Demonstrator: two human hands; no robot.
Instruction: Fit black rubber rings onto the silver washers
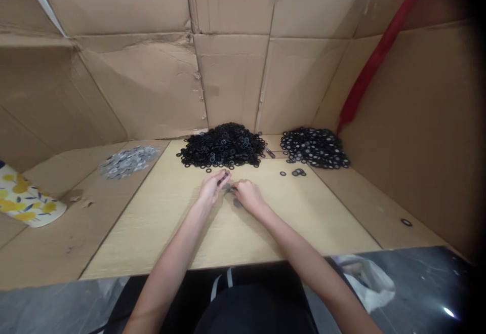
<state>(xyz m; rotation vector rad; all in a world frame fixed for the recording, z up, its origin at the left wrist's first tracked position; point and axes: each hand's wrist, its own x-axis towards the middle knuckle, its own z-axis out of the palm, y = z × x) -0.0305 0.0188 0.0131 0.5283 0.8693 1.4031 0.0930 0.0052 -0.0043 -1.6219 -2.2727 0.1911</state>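
Observation:
My left hand (212, 187) is closed with its fingertips around black rings (224, 176), just in front of a large heap of black rings (224, 147). Close beside it, my right hand (248, 195) has its fingers pinched together over small grey discs; whether one is between the fingertips cannot be made out. A loose grey disc (237, 203) lies on the yellow board (174, 212) under the right hand. To the left is a flat heap of grey discs (129, 162). On the right sits a heap of black rings with pale centres (315, 148).
Several ringed pieces (298, 172) lie before the right heap, and one black ring (406, 222) is near the right edge. A small dark tool (270, 153) rests between the heaps. A lemon-patterned cylinder (30, 197) lies at left. Cardboard walls (231, 81) enclose the back and sides.

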